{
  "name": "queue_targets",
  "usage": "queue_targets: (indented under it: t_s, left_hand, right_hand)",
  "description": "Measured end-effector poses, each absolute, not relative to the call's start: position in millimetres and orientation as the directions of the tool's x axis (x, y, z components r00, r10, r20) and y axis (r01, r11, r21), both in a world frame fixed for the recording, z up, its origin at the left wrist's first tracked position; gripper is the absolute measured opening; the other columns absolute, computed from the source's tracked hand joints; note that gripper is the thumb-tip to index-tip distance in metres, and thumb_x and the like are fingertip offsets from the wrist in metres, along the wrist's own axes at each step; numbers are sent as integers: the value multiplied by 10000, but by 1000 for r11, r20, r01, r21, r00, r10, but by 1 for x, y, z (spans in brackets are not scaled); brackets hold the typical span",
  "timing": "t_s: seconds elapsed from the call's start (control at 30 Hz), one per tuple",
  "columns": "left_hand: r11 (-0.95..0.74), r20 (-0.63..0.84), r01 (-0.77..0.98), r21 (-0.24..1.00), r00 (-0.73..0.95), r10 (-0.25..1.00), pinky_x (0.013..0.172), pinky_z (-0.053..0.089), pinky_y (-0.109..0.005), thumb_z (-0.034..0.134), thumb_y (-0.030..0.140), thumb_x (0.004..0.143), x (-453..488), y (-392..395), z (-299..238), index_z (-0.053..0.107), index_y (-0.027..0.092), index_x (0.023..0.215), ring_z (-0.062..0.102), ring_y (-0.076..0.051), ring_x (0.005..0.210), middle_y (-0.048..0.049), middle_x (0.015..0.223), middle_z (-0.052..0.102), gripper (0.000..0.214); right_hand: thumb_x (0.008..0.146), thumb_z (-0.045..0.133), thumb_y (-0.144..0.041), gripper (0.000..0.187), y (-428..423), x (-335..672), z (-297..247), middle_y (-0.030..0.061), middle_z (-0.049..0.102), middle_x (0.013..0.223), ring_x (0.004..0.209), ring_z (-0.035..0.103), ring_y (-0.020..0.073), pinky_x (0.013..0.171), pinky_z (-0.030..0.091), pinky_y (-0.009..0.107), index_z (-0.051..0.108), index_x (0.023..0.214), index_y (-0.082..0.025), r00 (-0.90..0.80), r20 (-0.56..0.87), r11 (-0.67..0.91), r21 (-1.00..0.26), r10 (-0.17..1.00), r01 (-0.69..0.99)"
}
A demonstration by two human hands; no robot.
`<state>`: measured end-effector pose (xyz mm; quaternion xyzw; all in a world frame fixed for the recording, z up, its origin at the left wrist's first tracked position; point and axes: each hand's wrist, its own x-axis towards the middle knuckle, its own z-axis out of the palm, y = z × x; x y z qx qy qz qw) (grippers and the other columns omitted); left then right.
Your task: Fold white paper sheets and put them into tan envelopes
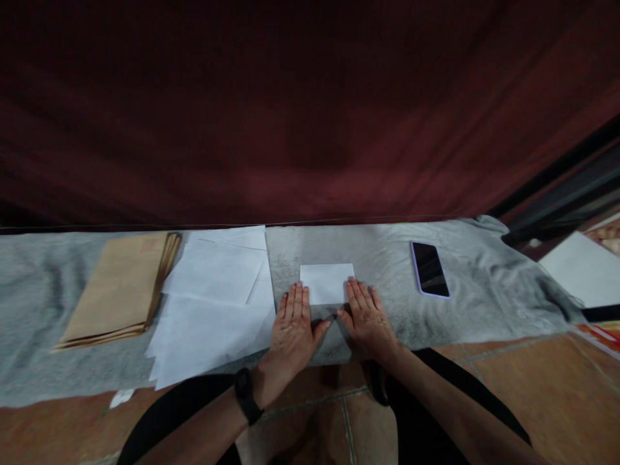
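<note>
A small white rectangle of paper point(327, 283) lies flat on the grey cloth in front of me; whether it is folded I cannot tell. My left hand point(293, 323) rests palm down, its fingertips at the paper's left edge and its thumb spread to the right. On the other side, my right hand point(367, 319) lies flat too, fingertips touching the lower right corner. Both hands are open and grip nothing. To the left of my left hand is a loose stack of white paper sheets point(217, 329), with smaller pieces on top.
Brown paper envelopes or bags point(119, 284) are piled at the left. A phone point(430, 269) in a purple case lies to the right on the grey cloth point(382, 248). Dark red fabric point(310, 129) hangs behind. A white scrap point(122, 397) lies on the tiled floor point(527, 374).
</note>
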<state>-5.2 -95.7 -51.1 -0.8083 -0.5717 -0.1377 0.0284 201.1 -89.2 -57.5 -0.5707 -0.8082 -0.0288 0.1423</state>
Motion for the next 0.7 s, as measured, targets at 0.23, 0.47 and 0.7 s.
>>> queue_targets:
  t_s: [0.23,0.47,0.7]
  left_hand:
    - [-292,253,951,105,258,932,1213,270,-553,435,454,971,-3,-90,-41,314,-44,1497,298,-361,1481,-287,1540,379,734]
    - [-459,277,877,143,410,869,1222,271,-529,372,343,991,8,-78,-30,210,47,1557,271,-289,1501,-208,1584,349,659]
    - [-450,198,887,106,425,883,1245,223,-503,382,253,950,16,-62,-37,353,30,1497,242,-277,1511,-190,1576,378,592]
  right_hand:
    - [1037,352,-442,648,-86,199,-56,224,378,1563,1454,342,360,1185,253,575,305,1543,-39,-276,264,319,-137,924,938]
    - [1056,279,-396,575,-76,193,-46,119,335,1608,1489,288,302,1206,234,565,276,1574,-145,-333,228,378,-195,915,905]
    - [1069,217,-392,539,-63,177,-42,56,353,1603,1505,255,263,1233,190,523,375,1536,-174,-362,173,395,-231,916,889]
